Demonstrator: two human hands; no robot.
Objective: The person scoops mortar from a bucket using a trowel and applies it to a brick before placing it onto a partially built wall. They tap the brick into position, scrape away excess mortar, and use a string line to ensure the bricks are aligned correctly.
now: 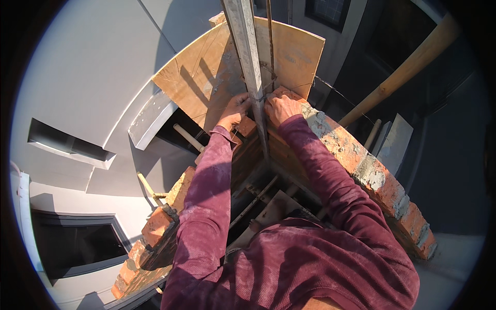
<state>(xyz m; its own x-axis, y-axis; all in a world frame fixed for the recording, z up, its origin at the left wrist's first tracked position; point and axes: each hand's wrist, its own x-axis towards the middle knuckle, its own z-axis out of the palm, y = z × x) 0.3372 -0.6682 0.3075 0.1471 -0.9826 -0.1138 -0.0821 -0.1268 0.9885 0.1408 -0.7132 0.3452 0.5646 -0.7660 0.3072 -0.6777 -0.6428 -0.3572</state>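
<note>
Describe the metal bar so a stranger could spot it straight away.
Find the tan wood at the top of the view. In front of it, between the left hand and the right hand, runs the bar. It is grey and broad, unlike the thin dark rod to its right.

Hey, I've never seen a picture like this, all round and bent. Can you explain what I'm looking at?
There's no machine here: a person is working with two bare hands. This single picture comes from a wide fisheye camera on their head, looking down, so straight edges bend. The left hand and right hand are on either side of an upright metal post; what their fingertips hold, if anything, is too small to tell. Behind it stand plywood boards. Pale mortar clings to the brick wall on the right, and beyond slants a wooden pole.
</note>
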